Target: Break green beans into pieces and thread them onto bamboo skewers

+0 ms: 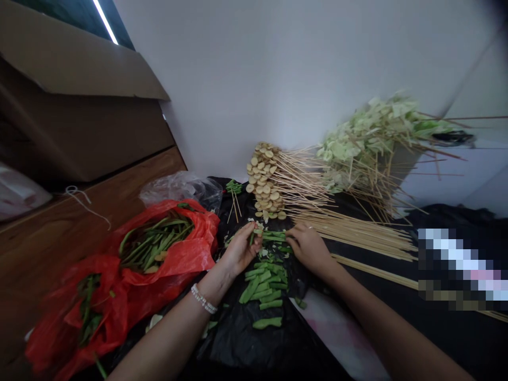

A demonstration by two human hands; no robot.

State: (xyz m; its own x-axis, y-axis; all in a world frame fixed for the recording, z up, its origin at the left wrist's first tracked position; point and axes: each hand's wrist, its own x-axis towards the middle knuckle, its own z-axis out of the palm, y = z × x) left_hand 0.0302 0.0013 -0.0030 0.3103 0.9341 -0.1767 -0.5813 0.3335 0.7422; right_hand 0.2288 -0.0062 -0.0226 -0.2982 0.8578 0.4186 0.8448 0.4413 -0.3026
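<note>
My left hand, with a beaded bracelet at the wrist, is closed with its fingertips on a cut green bean piece. My right hand has its fingers bent together at the right end of some green bean pieces; what is pinched there, perhaps a thin skewer, is hidden. Below both hands, a row of cut green bean pieces lies on black plastic. Bare bamboo skewers spread to the right of my right hand. A small bunch of skewered beans lies beyond my left hand.
Skewered potato slices are stacked against the white wall. Skewered cabbage leaves are piled at right. Red plastic bags of whole green beans sit at left, by a clear bag and a cardboard box.
</note>
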